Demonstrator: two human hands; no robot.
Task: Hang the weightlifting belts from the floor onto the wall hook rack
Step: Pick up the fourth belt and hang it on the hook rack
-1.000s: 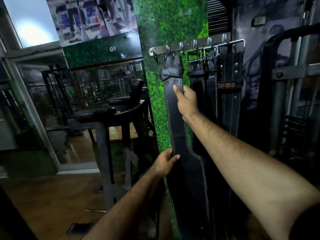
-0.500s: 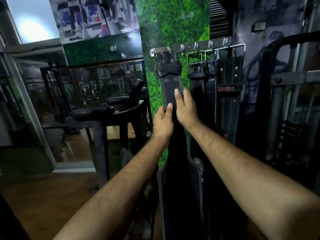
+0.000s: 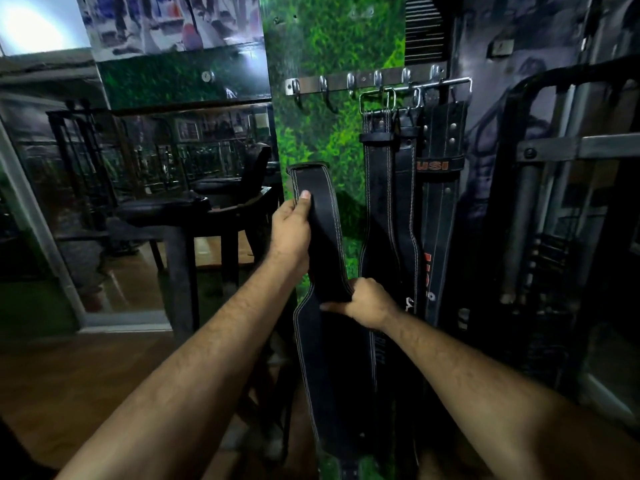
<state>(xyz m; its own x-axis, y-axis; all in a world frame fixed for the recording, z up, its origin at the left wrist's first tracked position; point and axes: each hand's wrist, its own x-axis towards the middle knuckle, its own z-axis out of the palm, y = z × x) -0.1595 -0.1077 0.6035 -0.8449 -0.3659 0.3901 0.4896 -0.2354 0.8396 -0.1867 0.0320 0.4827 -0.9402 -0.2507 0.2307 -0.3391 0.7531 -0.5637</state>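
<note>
so right now i've got both hands on one black belt (image 3: 322, 237), held off the wall and below the hook rack (image 3: 363, 79). my left hand (image 3: 291, 230) is wrapped around the narrow upper part with the thumb pressed on the front face, and my right hand (image 3: 369, 301) is clamped on the right edge lower down, right where the belt flares out wide. the belt's long axis runs pretty much straight up and down, top end leaning a touch left, and the tail drops toward the floor out of sight at the bottom. key thing for the next bit: the top end sits well below the rack and almost straight under the bare hooks on the left, so it's basically a lift straight up, and my left hand is the nearer one to that end. i can't see a buckle on the top end from here, it just looks like a flat strap tip, so i honestly can't tell what i'd catch on a hook, might need flipping. three other belts (image 3: 408, 188) are already hanging on the right side of the rack by their metal buckles, just beside mine, so i'd keep left to avoid knocking them.
</note>
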